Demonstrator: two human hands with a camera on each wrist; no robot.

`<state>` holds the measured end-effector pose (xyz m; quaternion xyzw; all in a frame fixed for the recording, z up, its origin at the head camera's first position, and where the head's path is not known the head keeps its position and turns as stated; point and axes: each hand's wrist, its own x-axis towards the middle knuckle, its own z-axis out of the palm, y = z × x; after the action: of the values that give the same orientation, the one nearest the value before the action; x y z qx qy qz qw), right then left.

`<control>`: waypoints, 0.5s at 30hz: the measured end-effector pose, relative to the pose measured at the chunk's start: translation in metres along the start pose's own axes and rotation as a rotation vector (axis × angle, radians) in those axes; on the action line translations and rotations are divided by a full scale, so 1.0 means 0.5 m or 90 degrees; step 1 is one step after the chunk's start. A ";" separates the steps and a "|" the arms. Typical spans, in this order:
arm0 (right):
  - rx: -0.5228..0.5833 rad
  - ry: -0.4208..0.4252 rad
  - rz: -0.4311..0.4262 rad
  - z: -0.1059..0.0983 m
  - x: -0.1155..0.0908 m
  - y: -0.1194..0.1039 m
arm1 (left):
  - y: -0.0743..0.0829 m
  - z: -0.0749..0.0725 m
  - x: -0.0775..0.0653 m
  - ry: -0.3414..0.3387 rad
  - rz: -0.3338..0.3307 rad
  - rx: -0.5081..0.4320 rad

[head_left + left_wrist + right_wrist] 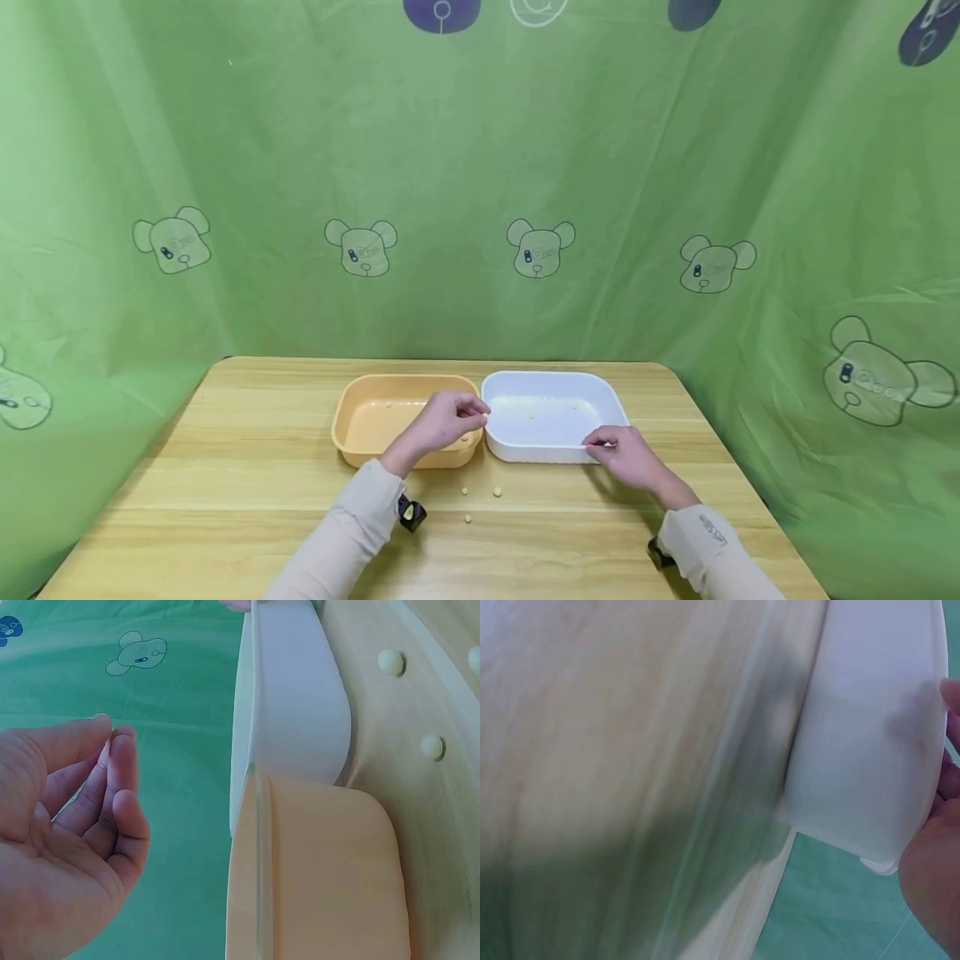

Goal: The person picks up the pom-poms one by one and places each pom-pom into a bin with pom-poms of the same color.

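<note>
My left hand (444, 422) is raised over the place where the orange basin (347, 454) and the white basin (525, 453) meet. Its thumb and index finger pinch a small pale ball (486, 414), mostly hidden by the fingertips. In the left wrist view the other fingers of the left hand (71, 825) are loosely curled. At the front right of the white basin, my right hand (626, 454) grips the rim, thumb outside, other fingers partly hidden. Inside the white basin lie a small yellow ball (532, 416) and another near the back.
Small balls lie in the orange basin, one near its back (389, 404) and one at front right. On the wooden table (247, 467), in front of the basins, are three loose balls, the largest ball (497, 492) rightmost. Green printed curtain (450, 317) surrounds the table's back and sides.
</note>
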<state>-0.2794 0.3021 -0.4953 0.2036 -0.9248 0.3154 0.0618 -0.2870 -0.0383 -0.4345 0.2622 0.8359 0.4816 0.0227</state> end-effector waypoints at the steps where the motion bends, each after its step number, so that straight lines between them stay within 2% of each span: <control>1: -0.001 0.000 -0.001 0.000 0.000 0.000 | 0.000 0.000 0.001 -0.001 0.001 -0.001; 7: -0.002 -0.006 -0.007 0.002 0.001 0.003 | 0.001 0.002 0.009 -0.004 0.007 0.007; 15: -0.013 0.001 -0.011 0.002 0.003 0.007 | 0.007 0.004 0.039 -0.020 0.008 0.038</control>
<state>-0.2824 0.3035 -0.4978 0.2105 -0.9262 0.3056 0.0668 -0.3017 -0.0264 -0.4284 0.2756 0.8476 0.4528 0.0247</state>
